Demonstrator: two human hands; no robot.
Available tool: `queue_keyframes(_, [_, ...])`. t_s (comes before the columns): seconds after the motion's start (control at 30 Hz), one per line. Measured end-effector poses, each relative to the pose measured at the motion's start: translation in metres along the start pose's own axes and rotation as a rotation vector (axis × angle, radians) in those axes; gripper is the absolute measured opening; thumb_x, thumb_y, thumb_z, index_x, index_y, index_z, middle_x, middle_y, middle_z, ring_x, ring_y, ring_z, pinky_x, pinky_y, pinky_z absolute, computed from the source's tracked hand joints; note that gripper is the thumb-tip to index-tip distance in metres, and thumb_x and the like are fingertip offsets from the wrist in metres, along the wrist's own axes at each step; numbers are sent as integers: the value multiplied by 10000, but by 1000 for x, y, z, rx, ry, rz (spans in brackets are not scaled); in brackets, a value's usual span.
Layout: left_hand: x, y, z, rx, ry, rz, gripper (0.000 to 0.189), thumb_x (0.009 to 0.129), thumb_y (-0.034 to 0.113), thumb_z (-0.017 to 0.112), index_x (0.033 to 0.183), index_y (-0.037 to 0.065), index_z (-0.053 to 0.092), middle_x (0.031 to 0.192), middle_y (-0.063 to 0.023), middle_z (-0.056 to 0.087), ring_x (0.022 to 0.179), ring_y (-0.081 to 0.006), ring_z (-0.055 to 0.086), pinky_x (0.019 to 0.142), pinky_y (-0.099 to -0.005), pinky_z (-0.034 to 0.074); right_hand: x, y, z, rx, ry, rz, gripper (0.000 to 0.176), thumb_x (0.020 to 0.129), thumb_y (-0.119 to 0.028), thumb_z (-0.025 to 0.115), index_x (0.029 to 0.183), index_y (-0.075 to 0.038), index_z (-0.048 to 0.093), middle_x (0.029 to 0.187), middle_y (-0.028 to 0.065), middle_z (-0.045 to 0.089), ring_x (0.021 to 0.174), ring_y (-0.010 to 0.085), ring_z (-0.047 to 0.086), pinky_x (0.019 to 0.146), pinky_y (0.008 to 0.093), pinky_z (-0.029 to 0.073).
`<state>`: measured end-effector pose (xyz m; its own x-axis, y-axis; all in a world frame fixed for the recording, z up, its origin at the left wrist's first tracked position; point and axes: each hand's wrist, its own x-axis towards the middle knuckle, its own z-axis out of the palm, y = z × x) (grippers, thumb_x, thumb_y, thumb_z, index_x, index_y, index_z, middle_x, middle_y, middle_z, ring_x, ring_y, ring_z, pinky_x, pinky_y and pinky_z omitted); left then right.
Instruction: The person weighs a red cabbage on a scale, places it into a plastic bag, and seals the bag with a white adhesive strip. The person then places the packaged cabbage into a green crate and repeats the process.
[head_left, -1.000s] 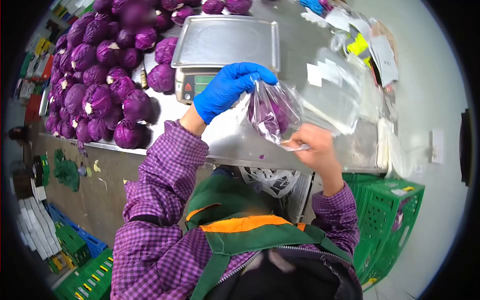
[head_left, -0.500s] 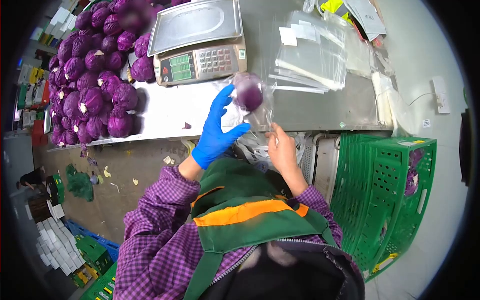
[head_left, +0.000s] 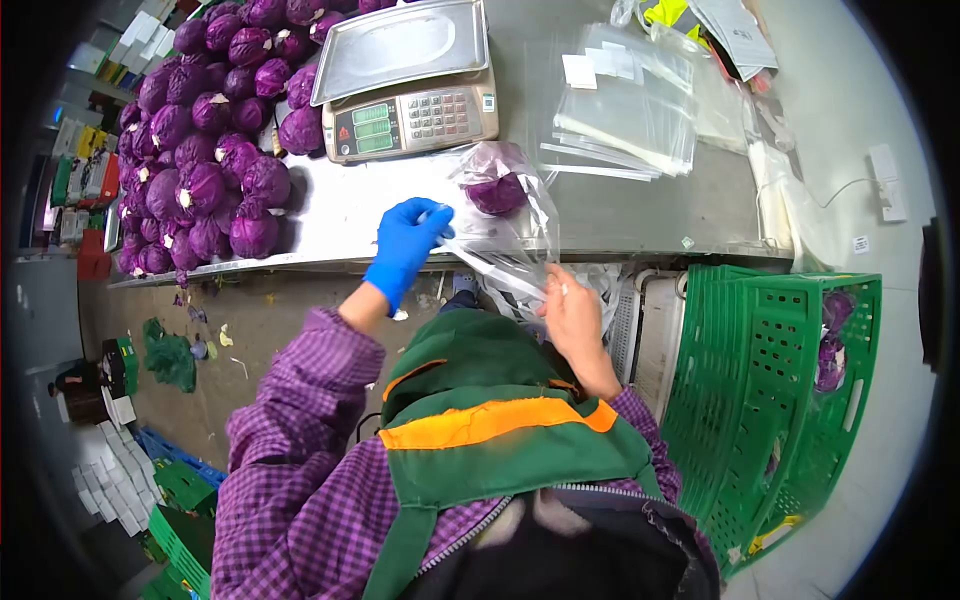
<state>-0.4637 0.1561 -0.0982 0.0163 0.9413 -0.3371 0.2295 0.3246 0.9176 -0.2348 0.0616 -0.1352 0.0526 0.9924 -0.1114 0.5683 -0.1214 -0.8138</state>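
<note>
A purple cabbage lies inside a clear plastic bag at the table's front edge, just below the scale. My left hand, in a blue glove, is closed on the left side of the bag's mouth. Bare, my right hand pinches the right side of that mouth. Between both hands the bag's open end is stretched toward my body. The cabbage rests on the table, apart from my fingers.
Many purple cabbages are heaped on the left of the metal table. A digital scale stands behind the bag. Flat clear bags lie at the back right. Stacked green crates stand at my right.
My left hand has left the cabbage and moved down-left to grip the bag's edge. The bag's mouth is now pulled wide toward me; the cabbage sits inside.
</note>
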Motion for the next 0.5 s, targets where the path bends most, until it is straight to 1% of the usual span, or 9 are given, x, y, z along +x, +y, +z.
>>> queue_keyframes(0.07, [-10, -2, -12, -42, 15, -90, 194, 839, 182, 658, 854, -11, 663, 715, -54, 645, 581, -105, 567, 561, -235, 478, -1, 0, -15, 18, 10, 167, 259, 883, -150, 483, 1070, -26, 613, 711, 142, 660, 664, 325, 651, 629, 426, 496])
queue_keyframes(0.1, [-20, -8, -18, -38, 17, -96, 194, 839, 182, 658, 854, -11, 663, 715, -54, 645, 581, -105, 567, 561, -235, 478, -2, -1, -18, 23, 5, 170, 259, 883, -150, 483, 1070, -26, 613, 711, 142, 660, 664, 325, 651, 629, 426, 496])
queue_keyframes(0.17, [-37, -23, -27, -83, -87, -343, 221, 861, 198, 630, 946, -1, 673, 781, -48, 651, 642, -102, 579, 596, -231, 474, -2, 0, -23, 28, 24, 139, 243, 876, -154, 494, 1037, -35, 632, 712, 145, 662, 671, 323, 652, 632, 421, 498])
queue_keyframes(0.2, [-44, -27, -27, -174, -109, -400, 228, 880, 201, 608, 959, -3, 673, 788, -47, 653, 647, -105, 580, 606, -233, 480, 0, 6, -22, -7, 66, 108, 239, 876, -160, 497, 1024, -38, 639, 686, 149, 658, 656, 333, 650, 641, 418, 501])
queue_keyframes(0.23, [-49, -28, -27, -174, -103, -411, 228, 880, 201, 608, 959, -3, 673, 788, -47, 653, 647, -105, 580, 606, -233, 480, 1, -4, -33, -233, 57, 90, 212, 840, -127, 561, 1012, -26, 631, 809, 165, 669, 735, 325, 654, 664, 415, 502])
queue_keyframes(0.3, [-61, -25, -24, -253, -161, -420, 230, 892, 200, 596, 966, -4, 671, 799, -52, 657, 664, -107, 585, 620, -237, 487, 5, -23, -39, -367, 422, -293, 229, 781, -84, 634, 1002, -28, 624, 939, 167, 639, 811, 312, 637, 691, 402, 496])
queue_keyframes(0.37, [-72, -17, -19, -231, -180, -412, 246, 899, 205, 586, 989, -11, 663, 837, -61, 668, 696, -114, 601, 652, -247, 499, 9, -54, -47, -307, 358, -369, 240, 757, -71, 657, 990, -28, 619, 963, 151, 617, 817, 297, 627, 699, 396, 491])
queue_keyframes(0.43, [-81, -12, -10, -210, -174, -265, 253, 905, 208, 576, 1008, -9, 657, 887, -65, 674, 733, -129, 618, 694, -264, 508, 7, -77, -42, -249, 303, -438, 255, 733, -58, 680, 978, -28, 614, 987, 135, 595, 823, 282, 617, 708, 390, 487])
queue_keyframes(0.5, [-86, -12, -2, -199, -139, -243, 247, 905, 204, 574, 1029, 7, 654, 923, -63, 674, 767, -142, 627, 735, -279, 509, 6, -93, -30, 162, -149, -264, 213, 739, -74, 679, 939, -36, 619, 860, 101, 601, 758, 266, 611, 672, 385, 480])
